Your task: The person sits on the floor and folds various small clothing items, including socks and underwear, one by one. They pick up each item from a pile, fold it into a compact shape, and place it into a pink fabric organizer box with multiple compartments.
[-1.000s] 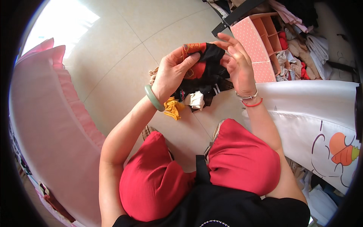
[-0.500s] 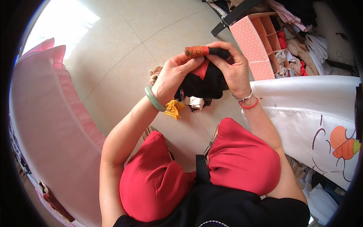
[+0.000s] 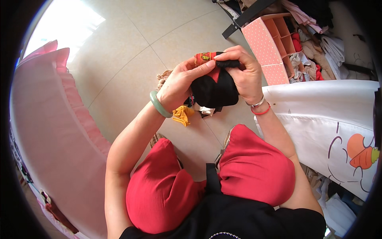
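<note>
A black sock with red parts and a yellow-patterned red band [image 3: 215, 91] is held up over the floor between both hands. My left hand [image 3: 175, 83], with a green bangle at its wrist, pinches the red patterned end, thumb on top. Closed on the rolled black end is my right hand [image 3: 247, 75], its fingers bent over the fabric. The sock's black body hangs below them. Beneath lie a yellow cloth piece [image 3: 182, 114], a white one [image 3: 204, 111] and a beige one [image 3: 163, 77], partly hidden by my hands and the sock.
At the upper right stands a pink dotted box with compartments [image 3: 260, 49], beside heaped clothes [image 3: 314, 59] and a black metal leg [image 3: 242, 20]. A white fabric panel with a carrot picture [image 3: 318, 99] borders the right. Pink fabric [image 3: 51, 119] fills the left side.
The right fingers have shifted left over the black end, which is now folded nearer the red band. The left hand has turned slightly, and the black body hangs a little further left.
</note>
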A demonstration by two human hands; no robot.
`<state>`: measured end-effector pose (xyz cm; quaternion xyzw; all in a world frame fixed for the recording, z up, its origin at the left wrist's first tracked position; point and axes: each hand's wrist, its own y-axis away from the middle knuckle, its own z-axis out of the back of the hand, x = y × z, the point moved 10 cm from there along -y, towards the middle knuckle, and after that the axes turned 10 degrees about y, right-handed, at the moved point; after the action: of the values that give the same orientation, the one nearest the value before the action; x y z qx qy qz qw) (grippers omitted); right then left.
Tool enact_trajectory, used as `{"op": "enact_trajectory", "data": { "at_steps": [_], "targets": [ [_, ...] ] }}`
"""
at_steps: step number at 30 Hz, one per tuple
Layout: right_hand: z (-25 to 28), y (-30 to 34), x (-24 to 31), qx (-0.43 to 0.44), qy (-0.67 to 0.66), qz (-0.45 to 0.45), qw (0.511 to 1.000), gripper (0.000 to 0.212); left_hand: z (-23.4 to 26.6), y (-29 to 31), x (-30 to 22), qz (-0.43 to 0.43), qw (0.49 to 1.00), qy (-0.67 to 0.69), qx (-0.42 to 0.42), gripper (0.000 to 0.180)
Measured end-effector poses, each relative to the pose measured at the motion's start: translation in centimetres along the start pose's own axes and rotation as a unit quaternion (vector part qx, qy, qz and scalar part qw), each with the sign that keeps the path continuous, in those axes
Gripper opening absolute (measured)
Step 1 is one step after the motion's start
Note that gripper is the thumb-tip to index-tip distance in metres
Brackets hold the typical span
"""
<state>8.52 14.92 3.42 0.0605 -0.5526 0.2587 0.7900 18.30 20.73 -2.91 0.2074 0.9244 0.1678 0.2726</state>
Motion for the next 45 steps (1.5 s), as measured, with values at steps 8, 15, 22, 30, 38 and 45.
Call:
{"op": "enact_trajectory", "data": {
  "at_steps": [8,15,22,30,38,45],
  "targets": [
    [-2.2,1.5,-2.4,0.058,-0.328,-0.263,0.906,0.042,1.0,-0.5,-3.0,-0.175,0.979,-0.108,-0.010,0.022],
    [-0.9,0.8,-2.2,0.018,-0.137,-0.162,0.977,0.028,-0.3,-0.3,-2.6,-0.148,0.979,-0.139,0.008,0.029],
    [-0.6,0.8,-2.1,-0.004,-0.138,-0.162,0.977,0.027,0.2,-0.1,-1.0,-0.069,0.991,-0.113,-0.017,0.032],
    [-0.4,0.8,-1.8,-0.006,-0.145,-0.134,0.980,0.028,-0.5,0.1,-0.2,-0.030,0.999,-0.037,0.006,0.038],
    [-0.8,1.2,-2.3,0.020,-0.188,-0.178,0.966,0.026,0.1,0.2,-0.7,-0.052,0.997,-0.046,-0.021,0.034],
    [-1.3,1.7,-1.7,0.025,-0.059,-0.135,0.989,0.044,2.1,0.2,-4.0,-0.205,0.968,-0.101,-0.105,0.033]
  ]
}}
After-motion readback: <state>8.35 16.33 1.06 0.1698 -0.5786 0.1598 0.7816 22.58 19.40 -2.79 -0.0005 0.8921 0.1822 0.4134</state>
